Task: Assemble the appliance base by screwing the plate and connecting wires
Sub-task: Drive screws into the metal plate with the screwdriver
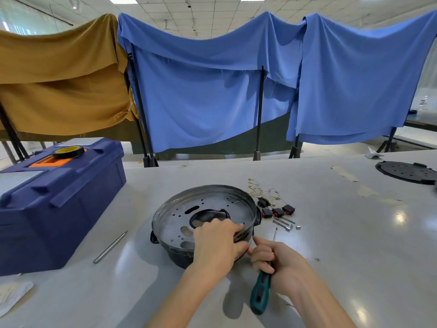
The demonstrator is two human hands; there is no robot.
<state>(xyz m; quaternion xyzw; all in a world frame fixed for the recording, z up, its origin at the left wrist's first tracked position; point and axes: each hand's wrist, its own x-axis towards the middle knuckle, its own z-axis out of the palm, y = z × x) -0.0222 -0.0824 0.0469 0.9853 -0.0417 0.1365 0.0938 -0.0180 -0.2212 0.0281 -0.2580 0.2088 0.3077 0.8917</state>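
Nearest, low and right of centre: right hand [281, 263], fingers curled tight round the green-and-black handle of a screwdriver [260, 294], thin steel shaft poking up past the knuckles. Just left of it, left hand [216, 242], fingers bent over the near right rim of the round black appliance base [179, 258], thumb against the outer wall, gripping it. Sitting mid-table, upturned, with a grey perforated metal plate [212, 202] inside the rim. From the far left: crumpled white paper [13, 297] at the near table edge; large navy plastic toolbox [59, 202] with an orange handle, pale lid panels too blurred to read, and a roll of black tape [68, 151] with a yellow core on top; slim grey metal rod [110, 247] lying between toolbox and base. Right of the base, close by: tangle of thin wires [262, 191] with brass terminals, small black-and-red switches [277, 212], a few silver bolts [282, 224]. Far right, well apart: flat black round perforated disc [406, 172]. All resting on a glossy pale grey table [331, 233] marked with tape residue and light glare. Behind, draped over black stands [260, 110]: ochre cloth [59, 79] at left, blue cloths [208, 91] across centre and right, under a tiled ceiling with panel lights.
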